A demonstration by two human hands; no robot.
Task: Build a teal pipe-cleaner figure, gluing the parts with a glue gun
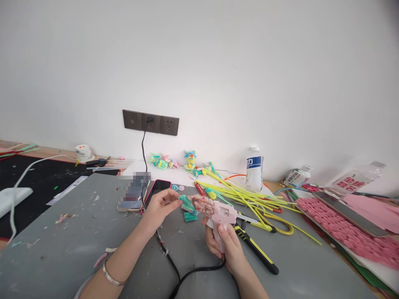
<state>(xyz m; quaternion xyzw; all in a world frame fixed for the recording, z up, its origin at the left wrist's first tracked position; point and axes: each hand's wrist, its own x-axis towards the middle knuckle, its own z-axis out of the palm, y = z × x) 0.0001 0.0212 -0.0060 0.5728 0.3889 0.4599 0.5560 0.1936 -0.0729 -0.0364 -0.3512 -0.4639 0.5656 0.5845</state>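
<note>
My right hand (229, 245) is wrapped around the handle of a pale pink hot glue gun (226, 213), with a clear glue stick (247, 218) jutting from its back. The gun points left, and its front end is crusted with brownish-pink lumps. My left hand (162, 207) pinches a teal fuzzy pipe cleaner piece (187, 204) close to the nozzle; whether the nozzle touches it I cannot tell. Just below, another teal fuzzy piece (190, 216) shows, and whether it is joined to the pinched one is unclear.
Yellow pipe cleaners (240, 189) and black-and-yellow handled pliers (258, 251) lie to the right. A black cord (170, 259) loops across the grey mat (93, 232). Phones (158, 187) lie behind my left hand. Small pipe cleaner figures (190, 160) and a bottle (254, 172) stand near the wall.
</note>
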